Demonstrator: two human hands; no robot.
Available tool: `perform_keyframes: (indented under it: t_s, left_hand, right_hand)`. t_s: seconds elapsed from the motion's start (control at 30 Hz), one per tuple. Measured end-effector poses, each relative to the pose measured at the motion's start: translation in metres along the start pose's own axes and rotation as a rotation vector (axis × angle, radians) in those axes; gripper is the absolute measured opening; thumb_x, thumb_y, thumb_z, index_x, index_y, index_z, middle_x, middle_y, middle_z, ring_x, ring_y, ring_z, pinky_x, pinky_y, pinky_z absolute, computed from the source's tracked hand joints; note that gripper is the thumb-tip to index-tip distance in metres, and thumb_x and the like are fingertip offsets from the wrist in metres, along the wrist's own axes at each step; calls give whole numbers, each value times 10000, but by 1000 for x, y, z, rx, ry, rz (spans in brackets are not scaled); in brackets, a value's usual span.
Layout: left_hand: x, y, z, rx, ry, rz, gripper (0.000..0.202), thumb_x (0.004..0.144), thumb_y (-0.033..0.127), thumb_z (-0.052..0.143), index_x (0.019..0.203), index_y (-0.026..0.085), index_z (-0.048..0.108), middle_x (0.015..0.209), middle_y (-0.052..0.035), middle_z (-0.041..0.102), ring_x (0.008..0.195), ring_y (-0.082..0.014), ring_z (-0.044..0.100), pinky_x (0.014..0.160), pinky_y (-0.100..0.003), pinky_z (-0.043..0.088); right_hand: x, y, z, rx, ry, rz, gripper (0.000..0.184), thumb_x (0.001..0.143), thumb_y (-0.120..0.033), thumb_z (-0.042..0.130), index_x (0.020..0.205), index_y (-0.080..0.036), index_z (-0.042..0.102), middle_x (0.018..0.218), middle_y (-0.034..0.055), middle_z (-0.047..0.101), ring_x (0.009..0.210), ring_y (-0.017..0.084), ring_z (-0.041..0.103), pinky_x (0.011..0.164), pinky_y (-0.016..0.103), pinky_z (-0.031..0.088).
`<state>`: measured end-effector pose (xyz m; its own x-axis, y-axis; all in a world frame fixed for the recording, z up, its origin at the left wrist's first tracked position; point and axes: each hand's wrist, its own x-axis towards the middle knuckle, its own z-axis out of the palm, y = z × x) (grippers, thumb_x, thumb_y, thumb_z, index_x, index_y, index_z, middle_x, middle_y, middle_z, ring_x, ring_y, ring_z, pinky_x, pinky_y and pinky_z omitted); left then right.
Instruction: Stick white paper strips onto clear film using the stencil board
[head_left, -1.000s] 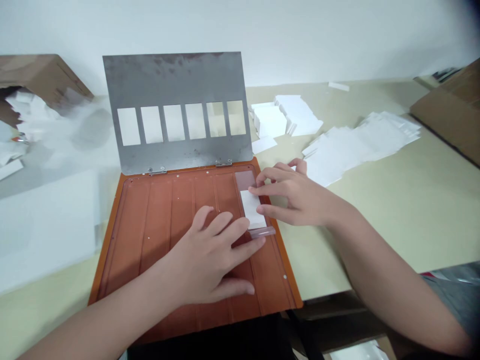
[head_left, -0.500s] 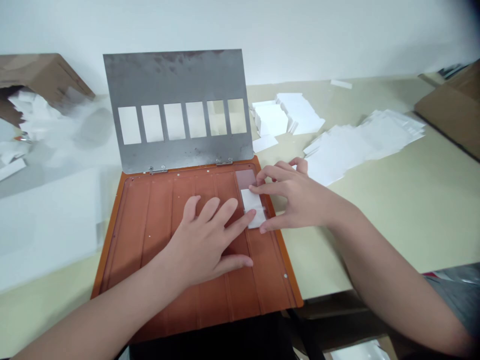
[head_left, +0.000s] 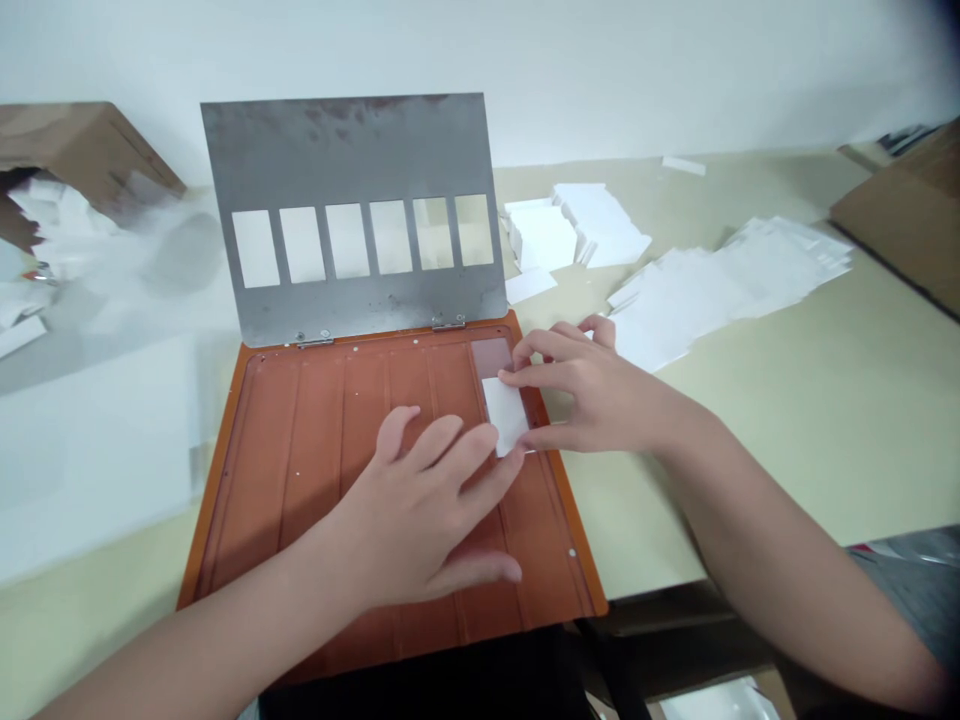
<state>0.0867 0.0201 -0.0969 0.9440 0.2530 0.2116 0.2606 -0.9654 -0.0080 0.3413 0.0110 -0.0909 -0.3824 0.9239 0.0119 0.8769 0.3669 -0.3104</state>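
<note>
White card (head_left: pixel 505 415) between both hands (head_left: pixel 501 440)

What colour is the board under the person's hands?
The hinged board is orange-brown with lengthwise ridges; the head view shows it best.

A white wall (head_left: pixel 570 70) is seen running along the far side of a pale cream table (head_left: pixel 787 480), and the scene is lit evenly and softly, with only faint shadows cast. Brown cardboard boxes are placed at the table's far left (head_left: pixel 82 140) and far right (head_left: pixel 900 210), and a dark brown surface (head_left: pixel 675 630) is glimpsed below its front edge.
</note>
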Motion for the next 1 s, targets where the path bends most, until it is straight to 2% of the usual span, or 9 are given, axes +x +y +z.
perform_keyframes:
  t_s: [0.1,0.27,0.57,0.7,1.0]
  left_hand:
    - [-2,1,2,-60,-1,25,703,971,662,322,1341,119,573,1182,-121,627,1048,-276,473,1018,-501,238]
    - [-2,1,4,-81,-67,-1,753,959,696,314,1384,117,539,1262,-125,632,1104,-286,494,1028,-504,248]
    - [2,6,2,8,-22,-23,720,990,665,251,1319,130,603,1363,-99,621,1210,-269,483,1073,-488,223]
    - [2,7,3,20,-9,-36,735,998,656,204,1322,129,601,1354,-100,632,1166,-268,507,1060,-503,231]
    - [2,8,2,31,-9,-53,720,982,676,259,1315,141,609,1349,-78,637,1129,-274,521,1031,-524,264]
  right_hand:
    - [0,0,0,22,-8,14,443,774,-524,729,1128,-259,722,1154,63,615,984,263,536,912,475,233]
    - [0,0,0,22,-7,7,422,796,-522,712,1131,-264,719,1147,70,624,972,260,532,909,476,231]
    - [0,1,1,22,10,-11,364,854,-494,664,1130,-262,720,1120,64,624,941,235,534,889,449,233]
    - [0,2,1,44,9,-7,343,862,-480,661,1123,-265,718,1114,65,625,940,234,537,891,449,225]
    - [0,2,2,26,25,-6,317,850,-465,683,1087,-261,730,1100,53,625,939,228,545,884,445,233]
